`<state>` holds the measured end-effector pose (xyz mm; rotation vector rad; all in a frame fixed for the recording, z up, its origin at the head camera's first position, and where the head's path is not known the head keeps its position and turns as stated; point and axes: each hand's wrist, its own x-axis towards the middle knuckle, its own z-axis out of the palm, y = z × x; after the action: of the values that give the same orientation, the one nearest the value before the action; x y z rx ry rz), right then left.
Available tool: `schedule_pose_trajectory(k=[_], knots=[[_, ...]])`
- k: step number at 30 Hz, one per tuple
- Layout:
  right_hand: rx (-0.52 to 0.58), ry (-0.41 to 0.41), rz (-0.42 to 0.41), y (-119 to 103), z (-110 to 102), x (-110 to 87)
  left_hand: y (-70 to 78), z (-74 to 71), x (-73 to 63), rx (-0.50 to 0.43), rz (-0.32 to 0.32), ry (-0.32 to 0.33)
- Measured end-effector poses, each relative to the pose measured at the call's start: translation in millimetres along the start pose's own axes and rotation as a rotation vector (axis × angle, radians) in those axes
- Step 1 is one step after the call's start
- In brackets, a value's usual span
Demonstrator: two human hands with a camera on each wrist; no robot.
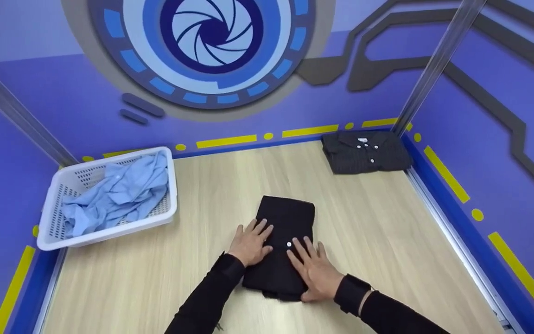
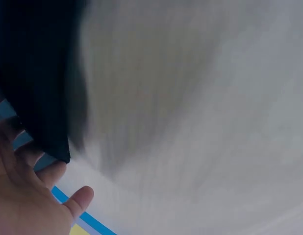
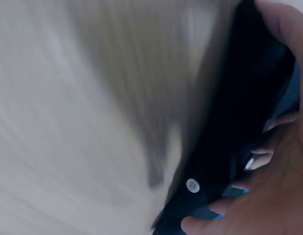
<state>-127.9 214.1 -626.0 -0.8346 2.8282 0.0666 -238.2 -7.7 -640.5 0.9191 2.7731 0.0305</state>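
A black shirt [image 1: 278, 273], folded into a long narrow bundle, lies on the table in the head view, with a white button showing near its middle. My left hand [image 1: 250, 243] rests on its left edge with the fingers spread. On the right edge lies my right hand [image 1: 319, 270], its fingers straight and pointing across the cloth beside the button. In the left wrist view the fingers [image 2: 52, 172] touch the dark cloth near its corner. The right wrist view shows a white button [image 3: 192, 185] on the shirt, close to the right hand's fingertips.
A white perforated basket [image 1: 173, 185] stands at the left with a crumpled light blue garment [image 1: 128, 185] in it. Another folded dark shirt [image 1: 364, 155] with white buttons lies in the far right corner. Blue printed walls [image 1: 248, 120] border the wooden table [image 1: 387, 241].
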Motion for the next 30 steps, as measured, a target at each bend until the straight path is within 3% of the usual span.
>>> schedule_pose_trajectory(k=[7, 10, 17, 23, 30], knots=[[-0.005, 0.011, 0.005, 17.6, -5.5, -1.4, 2.2, 1.7, -16.1, 0.083, -0.022, 0.025], [-0.008, -0.006, 0.019, 25.0, -6.6, -0.4, 8.5, 3.2, -25.0, 0.182, -0.039, 0.030], [-0.097, 0.073, 0.035, 45.5, -6.3, 4.0, 31.3, 7.7, -37.1, 0.378, -0.060, 0.046], [-0.053, 0.097, 0.085, 61.6, -1.5, 10.1, 54.7, 11.3, -46.1, 0.484, -0.094, 0.022], [-0.044, 0.185, 0.156, 77.0, 1.8, 18.3, 80.4, 16.0, -52.8, 0.564, -0.114, 0.002]])
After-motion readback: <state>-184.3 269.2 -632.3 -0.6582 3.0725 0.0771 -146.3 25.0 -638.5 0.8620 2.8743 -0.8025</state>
